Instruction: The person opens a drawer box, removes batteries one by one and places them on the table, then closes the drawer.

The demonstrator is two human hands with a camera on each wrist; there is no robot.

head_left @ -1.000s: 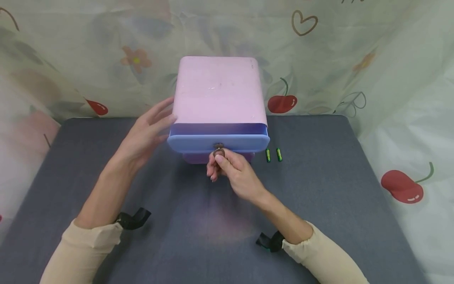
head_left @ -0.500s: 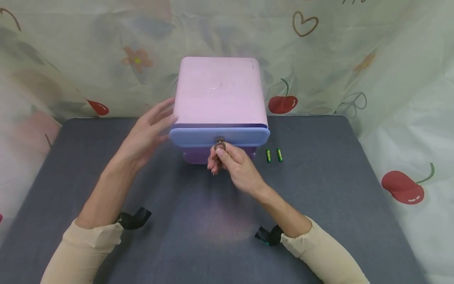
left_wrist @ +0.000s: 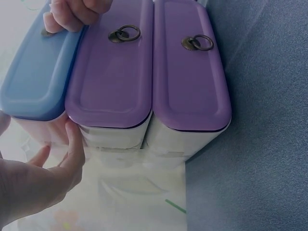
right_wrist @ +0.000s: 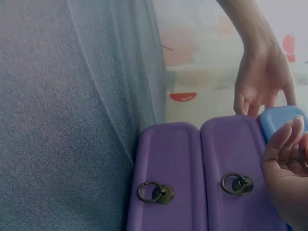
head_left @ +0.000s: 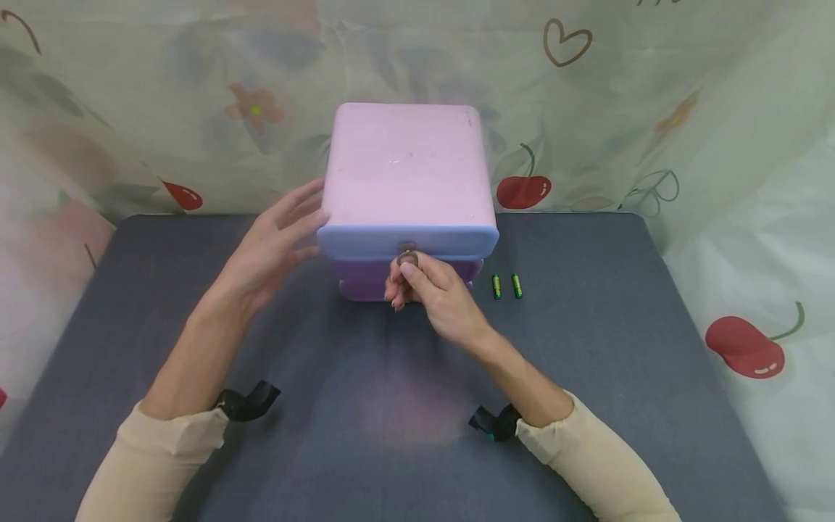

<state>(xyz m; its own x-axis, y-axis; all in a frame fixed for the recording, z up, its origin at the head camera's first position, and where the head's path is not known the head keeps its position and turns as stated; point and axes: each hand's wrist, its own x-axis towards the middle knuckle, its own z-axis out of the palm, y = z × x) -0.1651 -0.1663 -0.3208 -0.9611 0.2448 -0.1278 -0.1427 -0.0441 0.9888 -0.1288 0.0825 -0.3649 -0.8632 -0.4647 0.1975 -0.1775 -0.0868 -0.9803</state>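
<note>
The light-blue, round-cornered drawer front (head_left: pixel 359 242), plastic by its look, sits at the top of a pale-pink, box-shaped cabinet (head_left: pixel 407 163), its upper edge meeting the cabinet's near edge with no gap showing from above. The grip of the right hand (head_left: pixel 450 308) pinches a bronze-coloured metal ring pull (head_left: pixel 407 258) at the middle of that front, thumb on the near side. The left hand (head_left: pixel 264 250) stands at the cabinet's left wall, fingers spread, at least one fingertip seeming to touch it. Below the blue front, the glossy purple middle drawer front (left_wrist: pixel 108 82) and the matching purple bottom drawer front (left_wrist: pixel 192 82) lie against the cabinet, each with its own ring hanging free. I judge the closing of the top drawer done or nearly so; what is left is for the pinched ring to be released and the bracing hand taken away. Just right of the cabinet, two small green cylindrical batteries (head_left: pixel 507 286) lie side by side, apart, on the dark grey cloth-covered desk (head_left: pixel 587 326). A pale curtain printed with cherries and flowers (head_left: pixel 417 43) hangs on the far side.
</note>
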